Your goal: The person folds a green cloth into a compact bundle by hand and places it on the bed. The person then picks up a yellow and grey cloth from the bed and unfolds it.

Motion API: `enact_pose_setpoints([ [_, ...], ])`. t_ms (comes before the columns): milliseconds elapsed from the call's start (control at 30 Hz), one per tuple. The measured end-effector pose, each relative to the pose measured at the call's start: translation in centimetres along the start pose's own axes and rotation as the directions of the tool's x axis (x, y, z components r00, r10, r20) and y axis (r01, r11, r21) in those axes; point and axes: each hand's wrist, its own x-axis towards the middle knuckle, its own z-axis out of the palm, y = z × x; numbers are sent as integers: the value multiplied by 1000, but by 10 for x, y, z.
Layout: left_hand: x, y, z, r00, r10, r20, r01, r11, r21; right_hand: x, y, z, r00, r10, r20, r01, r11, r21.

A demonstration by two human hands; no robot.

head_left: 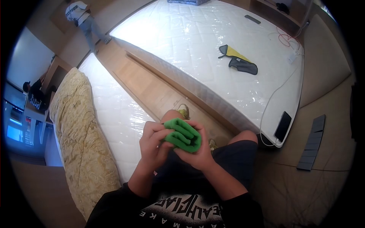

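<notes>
A green cloth (pixel 182 134), folded or rolled into thick layers, is held in front of my body above my lap. My left hand (pixel 154 142) grips its left side, fingers curled over the edge. On the right side, my right hand (pixel 200 155) wraps round the cloth, thumb underneath and fingers behind. The layered end faces up toward me, with a dark gap between the folds. Parts of the fingers on both hands are hidden behind the cloth.
A plastic-covered mattress (pixel 182 45) holds a yellow-and-grey folded item (pixel 242 62), a phone (pixel 282 126) on a white cable and a grey bar (pixel 252 19). Left is another mattress (pixel 110 95) with a patterned quilt (pixel 81 140). One person (pixel 81 19) stands beyond; another (pixel 36 95) is far left.
</notes>
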Motion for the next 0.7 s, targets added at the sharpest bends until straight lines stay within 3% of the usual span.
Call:
enact_pose_setpoints([
  [67, -7, -3, 10, 986, -117, -118, 95, 980, -177, 0, 3, -2, 1000, -19, 11, 19, 998, -59],
  [167, -12, -12, 8, 993, -52, -109, 32, 984, -175, 1, 2, 0, 999, -49, 12, 50, 992, -112],
  [267, -12, -11, 7, 987, 15, -159, -18, 1000, -18, 1, -2, 2, 998, -65, -19, 60, 978, -202],
  [367, -14, -17, 15, 969, -4, -246, -5, 999, -35, -1, -6, 2, 998, -45, -54, 30, 966, -256],
  [467, -9, -7, 19, 975, -170, -143, 117, 940, -320, -1, -7, -1, 999, -50, -17, 44, 965, -258],
  [567, -15, -15, 9, 996, -95, -2, 90, 954, -286, 2, -11, -6, 994, -69, 84, 90, 957, -277],
  [700, -15, -16, 19, 991, 16, -130, -52, 958, -281, -4, 3, 2, 979, -196, 55, 201, 971, -131],
])
